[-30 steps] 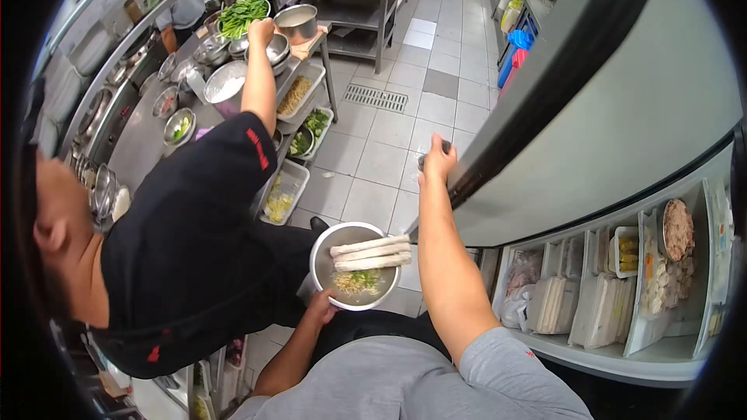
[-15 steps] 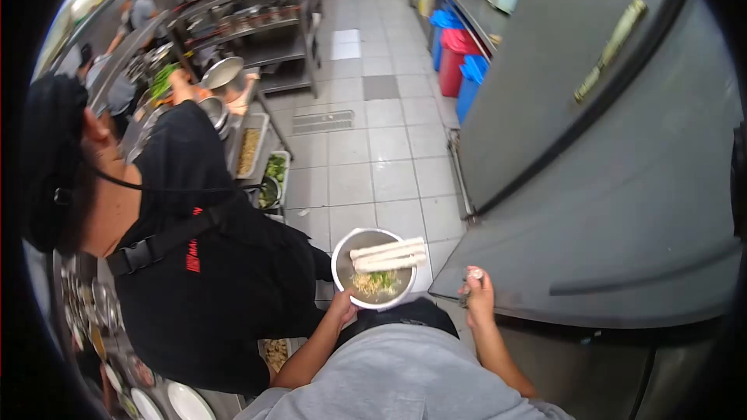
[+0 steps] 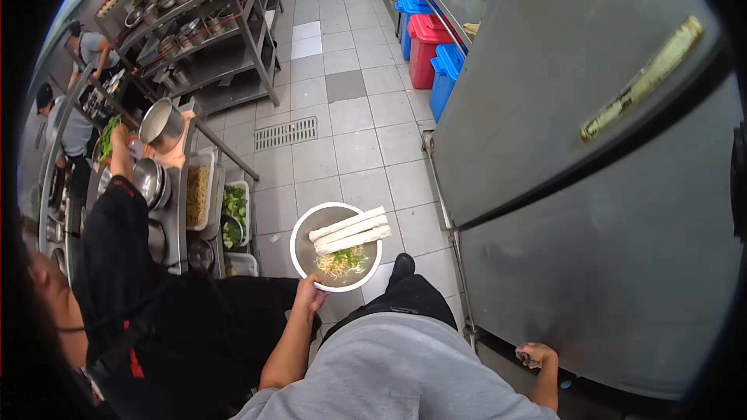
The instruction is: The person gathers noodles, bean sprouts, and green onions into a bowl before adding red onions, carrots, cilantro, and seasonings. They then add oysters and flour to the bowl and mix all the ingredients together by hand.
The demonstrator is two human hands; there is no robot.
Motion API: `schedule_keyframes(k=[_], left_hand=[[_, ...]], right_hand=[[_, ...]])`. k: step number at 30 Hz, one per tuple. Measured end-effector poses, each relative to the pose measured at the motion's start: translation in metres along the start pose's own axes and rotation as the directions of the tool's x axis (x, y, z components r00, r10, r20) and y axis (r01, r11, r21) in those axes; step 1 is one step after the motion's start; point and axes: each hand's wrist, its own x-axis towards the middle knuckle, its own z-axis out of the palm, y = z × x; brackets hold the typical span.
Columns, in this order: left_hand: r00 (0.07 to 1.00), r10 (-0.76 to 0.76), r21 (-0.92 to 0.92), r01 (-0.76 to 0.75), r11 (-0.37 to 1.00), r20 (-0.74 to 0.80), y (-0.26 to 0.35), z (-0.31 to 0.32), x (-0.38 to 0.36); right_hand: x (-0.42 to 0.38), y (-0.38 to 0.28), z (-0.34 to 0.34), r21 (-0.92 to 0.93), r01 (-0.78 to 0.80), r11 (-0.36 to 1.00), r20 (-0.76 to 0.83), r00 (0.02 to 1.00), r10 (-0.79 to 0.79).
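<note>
My left hand (image 3: 310, 295) grips the near rim of a round bowl (image 3: 297, 245) with a white rim and greyish inside. Three long white rolls (image 3: 350, 230) lie across the bowl, their right ends reaching over its edge. Beneath them are pale bean sprouts (image 3: 334, 266) and chopped greens (image 3: 352, 253). My right hand (image 3: 537, 355) is low on the right beside the lower grey fridge door (image 3: 591, 280). Its fingers are curled around something small and dark that I cannot make out.
A co-worker in black (image 3: 194, 327) stands close on my left, one hand on greens (image 3: 110, 136). Steel shelves (image 3: 226, 70) with pots stand beyond. Lidded blue (image 3: 447, 78) and red bins (image 3: 430, 50) line the right. A tiled floor (image 3: 358, 148) with a drain grate (image 3: 286, 133) runs ahead.
My view has shifted forward along the aisle. The bowl, still in my left hand, appears further left. My right hand has moved lower and to the right, along the fridge.
</note>
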Motion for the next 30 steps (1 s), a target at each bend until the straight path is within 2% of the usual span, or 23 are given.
schedule_keyframes(k=[1, 2, 3, 4, 5, 7, 8, 9, 10, 12, 14, 16, 17, 18, 19, 21, 23, 26, 28, 30], left_hand=[[0.985, -0.042, -0.016, 0.040, 0.999, -0.167, 0.013, 0.085, -0.049], [0.973, -0.034, 0.006, 0.036, 0.999, -0.227, 0.028, 0.108, -0.042], [0.978, 0.001, -0.054, -0.013, 0.998, -0.210, 0.038, 0.124, -0.037], [0.983, 0.017, -0.063, -0.029, 0.998, -0.181, 0.063, 0.123, -0.014], [0.981, 0.031, -0.077, -0.047, 0.996, -0.191, 0.071, 0.125, -0.003], [0.977, 0.044, -0.119, -0.070, 0.990, -0.207, 0.086, 0.131, 0.015], [0.973, 0.055, -0.141, -0.088, 0.986, -0.223, 0.088, 0.126, 0.014], [0.968, 0.075, -0.194, -0.123, 0.973, -0.238, 0.095, 0.130, 0.020], [0.963, 0.096, -0.246, -0.160, 0.956, -0.253, 0.107, 0.141, 0.026], [0.956, 0.133, -0.266, -0.204, 0.942, -0.263, 0.140, 0.122, 0.065], [0.950, 0.137, -0.272, -0.216, 0.938, -0.280, 0.162, 0.123, 0.092], [0.941, 0.158, -0.240, -0.235, 0.942, -0.301, 0.193, 0.123, 0.127], [0.948, 0.163, -0.237, -0.230, 0.944, -0.273, 0.198, 0.104, 0.153], [0.961, 0.169, -0.238, -0.220, 0.946, -0.217, 0.223, 0.088, 0.193], [0.961, 0.178, -0.237, -0.227, 0.945, -0.211, 0.251, 0.105, 0.217], [0.932, 0.155, -0.352, -0.273, 0.895, -0.327, 0.295, 0.158, 0.252], [0.941, 0.144, -0.355, -0.253, 0.900, -0.306, 0.347, 0.186, 0.305], [0.962, 0.120, -0.360, -0.205, 0.910, -0.244, 0.420, 0.207, 0.387], [0.980, 0.104, -0.311, -0.152, 0.938, -0.167, 0.480, 0.241, 0.447], [0.977, 0.110, -0.280, -0.159, 0.947, -0.182, 0.538, 0.287, 0.501]], right_hand=[[-0.069, -0.056, -0.106, -0.177, -0.202, 0.963, 0.092, 0.971, 0.221], [-0.063, -0.075, -0.127, -0.288, -0.299, 0.910, 0.132, 0.928, 0.347], [-0.037, -0.065, -0.127, -0.081, -0.350, 0.933, 0.222, 0.907, 0.359], [-0.014, -0.059, -0.126, 0.118, -0.419, 0.900, 0.310, 0.877, 0.368], [0.013, -0.062, -0.127, 0.086, -0.472, 0.877, 0.362, 0.835, 0.414], [0.097, -0.078, -0.100, -0.241, -0.469, 0.850, 0.380, 0.760, 0.527], [0.133, -0.100, -0.083, -0.343, -0.412, 0.844, 0.354, 0.776, 0.523], [0.128, -0.174, -0.067, -0.382, -0.199, 0.903, 0.288, 0.902, 0.321], [0.105, -0.265, -0.044, -0.467, 0.008, 0.884, 0.204, 0.974, 0.099], [0.102, -0.396, 0.027, -0.226, 0.173, 0.959, 0.119, 0.982, -0.149], [0.123, -0.530, 0.039, -0.423, 0.310, 0.851, 0.276, 0.939, -0.205], [0.143, -0.651, 0.054, -0.573, 0.451, 0.685, 0.317, 0.892, -0.323], [0.139, -0.708, 0.062, -0.528, 0.461, 0.714, 0.347, 0.884, -0.314], [0.122, -0.768, 0.076, -0.502, 0.478, 0.721, 0.307, 0.877, -0.369], [0.129, -0.810, 0.079, -0.453, 0.506, 0.734, 0.292, 0.862, -0.415], [0.127, -0.879, 0.073, -0.408, 0.529, 0.744, 0.261, 0.848, -0.461], [0.113, -0.923, 0.076, -0.344, 0.472, 0.812, 0.229, 0.881, -0.415], [0.151, -0.957, 0.057, -0.271, 0.449, 0.851, 0.205, 0.891, -0.405], [0.167, -0.983, 0.045, -0.300, 0.345, 0.890, 0.129, 0.939, -0.320], [0.203, -0.996, 0.033, -0.328, 0.152, 0.933, 0.070, 0.988, -0.137]])
